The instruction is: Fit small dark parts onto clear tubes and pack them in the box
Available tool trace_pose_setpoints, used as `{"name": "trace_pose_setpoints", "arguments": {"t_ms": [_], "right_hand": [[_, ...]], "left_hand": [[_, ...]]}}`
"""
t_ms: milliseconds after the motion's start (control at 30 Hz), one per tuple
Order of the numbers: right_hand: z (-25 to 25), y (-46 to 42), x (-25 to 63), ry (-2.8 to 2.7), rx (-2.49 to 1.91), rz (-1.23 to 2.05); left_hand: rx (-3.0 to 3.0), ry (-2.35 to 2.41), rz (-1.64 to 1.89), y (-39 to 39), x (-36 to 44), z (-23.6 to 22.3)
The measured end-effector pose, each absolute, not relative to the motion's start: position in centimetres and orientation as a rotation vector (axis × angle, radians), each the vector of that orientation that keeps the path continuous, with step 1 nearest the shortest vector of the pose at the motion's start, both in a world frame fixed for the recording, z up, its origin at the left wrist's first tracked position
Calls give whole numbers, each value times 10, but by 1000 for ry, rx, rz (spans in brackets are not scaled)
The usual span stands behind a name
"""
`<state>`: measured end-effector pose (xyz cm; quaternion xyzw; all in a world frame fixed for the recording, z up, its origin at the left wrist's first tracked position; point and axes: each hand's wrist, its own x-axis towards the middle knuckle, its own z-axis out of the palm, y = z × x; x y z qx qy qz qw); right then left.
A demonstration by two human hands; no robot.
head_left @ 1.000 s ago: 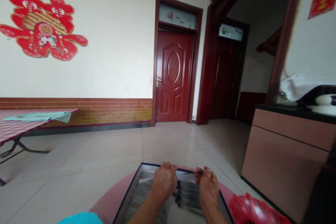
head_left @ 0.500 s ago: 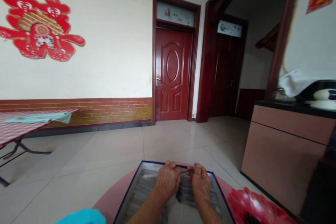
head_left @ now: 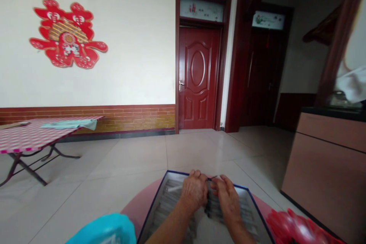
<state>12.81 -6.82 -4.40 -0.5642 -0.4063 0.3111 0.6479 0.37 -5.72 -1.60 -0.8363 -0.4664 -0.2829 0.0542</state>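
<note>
My left hand [head_left: 196, 189] is closed with its fingers curled round one end of a thin dark rod [head_left: 212, 178], above the far part of a shallow box. Close on its right, my right hand [head_left: 227, 196] has its fingers bent in by the rod's other end. Whether its fingertips grip the rod or some small piece is too small to make out. The shallow blue-edged box [head_left: 153, 199] holds many thin, greyish, stick-like pieces [head_left: 168, 202] on both sides. A small dark piece [head_left: 207, 209] shows between my hands, lower down.
The box rests on a round pink surface [head_left: 134, 206]. A bright blue bag or basin [head_left: 108, 228] is at front left, and shiny red plastic [head_left: 291, 225] at front right. A checked folding table [head_left: 25, 137] stands left, a brown cabinet [head_left: 328, 160] right, a red door [head_left: 197, 80] ahead.
The view has swung left, so everything sits further right. My hands stay close together over the box; the rod's end now points up a little past my right fingertips.
</note>
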Motion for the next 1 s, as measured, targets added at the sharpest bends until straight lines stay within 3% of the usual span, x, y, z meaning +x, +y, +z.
{"name": "trace_pose_setpoints", "arguments": {"t_ms": [200,433,700,1000], "right_hand": [[-50,-79,112,-1476,-1278,509],[-52,-81,106,-1638,-1210,368],[-62,-71,114,-1462,-1394,211],[-38,-69,130,-1279,-1366,29]], "left_hand": [[-2521,-1493,-1175,-51,1,-19],[-2546,-1405,-1344,-50,5,-19],[-2508,-1433,-1101,-53,1,-17],[-2563,-1436,-856,-51,-7,-13]]}}
